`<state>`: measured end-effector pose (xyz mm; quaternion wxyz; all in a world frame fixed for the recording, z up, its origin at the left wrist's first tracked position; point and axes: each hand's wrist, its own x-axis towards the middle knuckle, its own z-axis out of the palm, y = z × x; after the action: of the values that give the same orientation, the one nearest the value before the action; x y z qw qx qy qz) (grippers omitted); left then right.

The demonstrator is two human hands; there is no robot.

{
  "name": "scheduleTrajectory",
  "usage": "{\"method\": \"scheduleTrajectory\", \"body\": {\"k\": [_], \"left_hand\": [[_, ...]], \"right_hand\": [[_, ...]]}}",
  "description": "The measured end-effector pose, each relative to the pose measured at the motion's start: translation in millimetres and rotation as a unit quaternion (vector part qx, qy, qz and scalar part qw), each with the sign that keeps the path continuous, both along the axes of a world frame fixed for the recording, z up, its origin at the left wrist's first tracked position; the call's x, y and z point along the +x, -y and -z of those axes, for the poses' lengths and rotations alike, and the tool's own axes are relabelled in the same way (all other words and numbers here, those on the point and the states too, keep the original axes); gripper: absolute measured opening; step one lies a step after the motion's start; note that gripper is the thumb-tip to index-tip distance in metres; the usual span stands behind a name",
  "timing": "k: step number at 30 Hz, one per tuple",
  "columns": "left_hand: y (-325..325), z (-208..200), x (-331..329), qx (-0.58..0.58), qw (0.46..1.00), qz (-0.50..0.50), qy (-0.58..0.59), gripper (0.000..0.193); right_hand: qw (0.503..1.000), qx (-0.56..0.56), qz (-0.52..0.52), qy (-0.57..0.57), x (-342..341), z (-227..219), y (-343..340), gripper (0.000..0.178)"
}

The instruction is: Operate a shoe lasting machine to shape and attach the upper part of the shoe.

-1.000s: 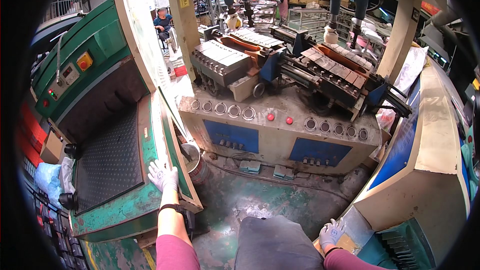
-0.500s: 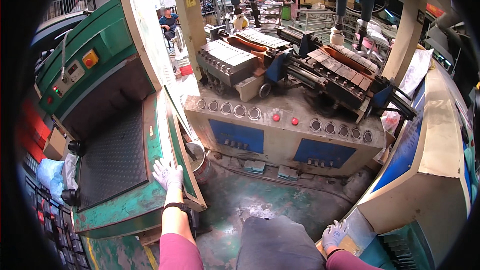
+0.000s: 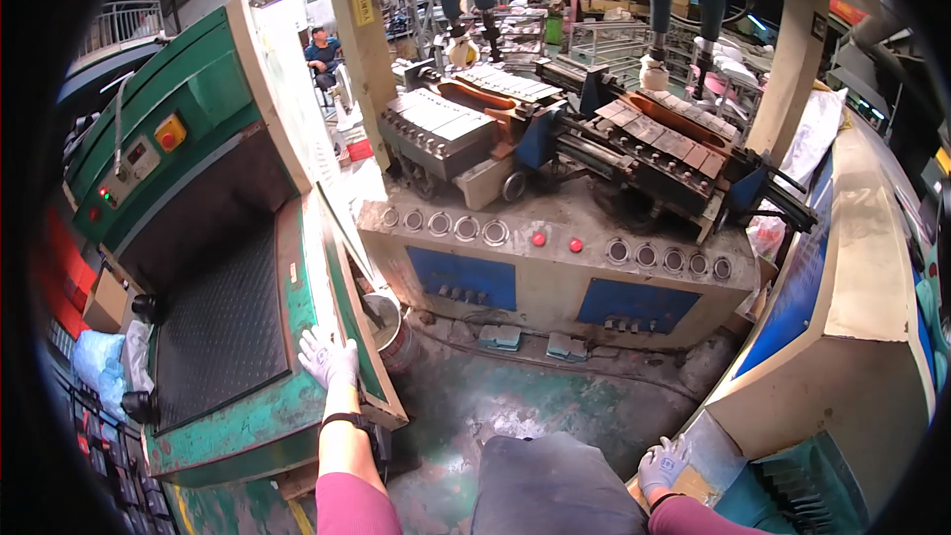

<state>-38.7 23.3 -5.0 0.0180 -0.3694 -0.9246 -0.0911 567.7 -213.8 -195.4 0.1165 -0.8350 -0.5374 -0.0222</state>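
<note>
My left hand (image 3: 329, 358), in a pale work glove, lies with fingers spread on the green and cream front edge of a green machine (image 3: 277, 412). It holds nothing. Beside it, inside that machine, is a black studded mat (image 3: 223, 322). At the lower right my right hand (image 3: 663, 466), also gloved, rests on a ledge beside a metal plate (image 3: 709, 448), its fingers loosely apart with nothing seen in them. Part of that palm is hidden. A teal rack with dark slots (image 3: 807, 485) stands right of it.
Ahead stands a beige machine (image 3: 550, 282) with round gauges, red buttons and metal clamps on top. Teal foot pedals (image 3: 500, 338) and cables lie on the floor before it. A bucket (image 3: 389, 332) stands beside the green machine. A cream and blue cabinet (image 3: 842, 337) rises right. A person (image 3: 322, 56) sits far back.
The view has shifted slightly, so the machines ahead appear a little further left and lower or higher. My left hand stays on the green machine's edge, and my right hand keeps its place.
</note>
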Motion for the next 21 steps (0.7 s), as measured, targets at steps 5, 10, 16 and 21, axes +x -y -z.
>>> {"method": "scheduleTrajectory", "body": {"k": [5, 10, 16, 21], "left_hand": [[3.8, -2.1, -2.5, -0.007, 1.0, -0.001, -0.013, 0.09], [0.2, -3.2, 1.2, -0.001, 1.0, -0.002, 0.002, 0.089], [1.0, -2.5, -1.6, -0.003, 1.0, 0.001, -0.004, 0.09], [-0.5, -3.7, -0.2, -0.006, 1.0, -0.002, 0.001, 0.091]], "right_hand": [[1.0, -0.021, -0.008, -0.014, -2.6, -2.1, -1.2, 0.021], [1.0, -0.014, -0.007, -0.004, -1.1, -2.7, -0.8, 0.02], [1.0, -0.009, -0.01, -0.011, -2.6, -4.4, -1.1, 0.02], [1.0, -0.01, -0.012, 0.002, -2.1, -4.3, -0.8, 0.02]]}}
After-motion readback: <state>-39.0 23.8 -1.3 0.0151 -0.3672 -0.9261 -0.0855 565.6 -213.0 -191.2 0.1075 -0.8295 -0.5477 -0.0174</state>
